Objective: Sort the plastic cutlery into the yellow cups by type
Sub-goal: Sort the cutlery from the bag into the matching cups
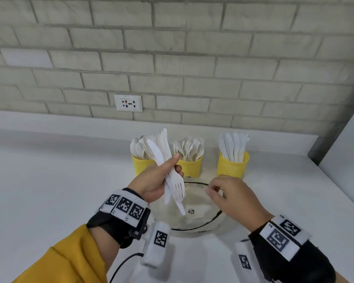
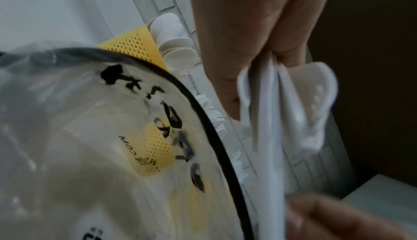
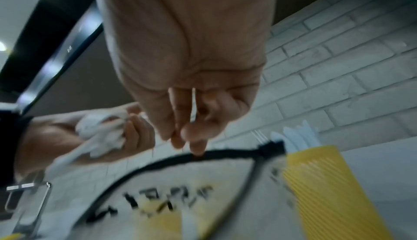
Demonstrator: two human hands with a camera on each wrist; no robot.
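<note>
Three yellow perforated plastic cups stand in a row just behind the clear round plastic bowl (image 1: 194, 225), and each already holds one kind: white spoons in the left cup (image 1: 140, 165), white forks in the middle cup (image 1: 189, 166), white knives in the right cup (image 1: 232, 166). By my reading most of the sorting is done. What remains is a small bundle of white plastic cutlery (image 1: 168, 170), a fork and at least one knife, clamped in the left hand (image 1: 157, 180) above the bowl's left side. The right hand (image 1: 231, 197) hovers over the bowl's right rim, fingers loosely curled and holding nothing. The bowl itself looks emptied.
</note>
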